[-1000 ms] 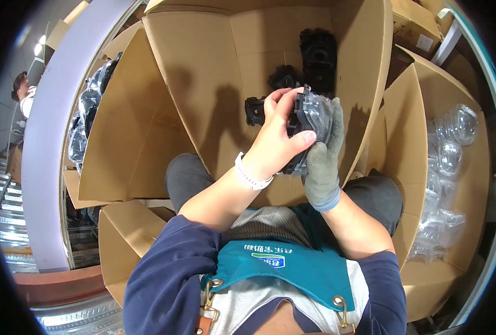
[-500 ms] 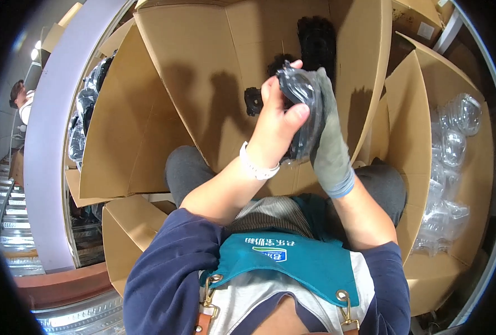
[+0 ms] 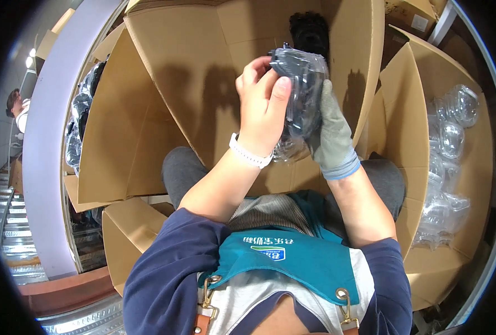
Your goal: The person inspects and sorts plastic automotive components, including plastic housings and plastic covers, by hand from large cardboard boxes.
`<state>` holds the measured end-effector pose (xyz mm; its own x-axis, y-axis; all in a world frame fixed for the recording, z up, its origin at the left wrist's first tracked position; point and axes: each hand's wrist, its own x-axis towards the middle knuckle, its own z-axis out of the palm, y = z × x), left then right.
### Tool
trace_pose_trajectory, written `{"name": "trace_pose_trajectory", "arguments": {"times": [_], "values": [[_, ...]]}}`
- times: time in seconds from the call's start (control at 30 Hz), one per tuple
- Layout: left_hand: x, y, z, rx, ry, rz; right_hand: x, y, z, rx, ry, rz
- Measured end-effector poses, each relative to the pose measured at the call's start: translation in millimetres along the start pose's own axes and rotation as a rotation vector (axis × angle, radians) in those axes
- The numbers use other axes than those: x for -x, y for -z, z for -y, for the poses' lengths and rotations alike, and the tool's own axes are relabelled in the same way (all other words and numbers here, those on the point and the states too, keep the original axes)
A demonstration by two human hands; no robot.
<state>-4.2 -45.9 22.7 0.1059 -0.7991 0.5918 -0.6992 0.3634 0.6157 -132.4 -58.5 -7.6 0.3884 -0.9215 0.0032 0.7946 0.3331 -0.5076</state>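
Over the open cardboard box, a clear moulded plastic shell with a ridged black piece (image 3: 303,97) in it is between my two hands. My bare left hand (image 3: 260,106), with a white band at the wrist, grips its left edge, thumb on the upper face. Against its right side presses my right hand (image 3: 332,134), in a grey-green glove; most of those fingers are hidden behind the plastic. Clear plastic also shows below the black piece. Farther back in the large cardboard box (image 3: 175,56) stands a dark stack of black moulded pieces (image 3: 309,33).
At the right, another open carton (image 3: 401,111) contains several clear plastic shells (image 3: 451,139). Wrapped black pieces (image 3: 83,111) lie beyond the box flap on the left. A roller conveyor (image 3: 22,240) and a person (image 3: 18,109) are at the far left.
The shell and black piece have turned so that their broad face shows more. My left hand has shifted slightly left, and my gloved hand sits lower along the side.
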Motion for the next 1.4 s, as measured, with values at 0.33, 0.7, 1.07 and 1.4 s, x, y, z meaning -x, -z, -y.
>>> {"name": "trace_pose_trajectory", "arguments": {"times": [0.33, 0.7, 1.07, 1.4], "values": [[1.5, -21.0, -9.6, 1.164, 0.809, -0.459, 7.5, -13.5, 3.1, 1.120, 0.860, 0.022], [-8.9, -17.6, 11.0, 1.584, 0.731, -0.416, 15.2, -3.2, -6.3, 0.724, 0.409, -0.046], [-2.4, 6.9, 33.2, 1.399, 0.439, -0.417, 13.6, -19.0, 12.9, 0.337, 0.425, -0.003], [15.6, -6.4, 19.4, 1.206, 0.490, -0.466, 18.2, 12.7, 4.4, 0.139, 0.305, 0.154]]}}
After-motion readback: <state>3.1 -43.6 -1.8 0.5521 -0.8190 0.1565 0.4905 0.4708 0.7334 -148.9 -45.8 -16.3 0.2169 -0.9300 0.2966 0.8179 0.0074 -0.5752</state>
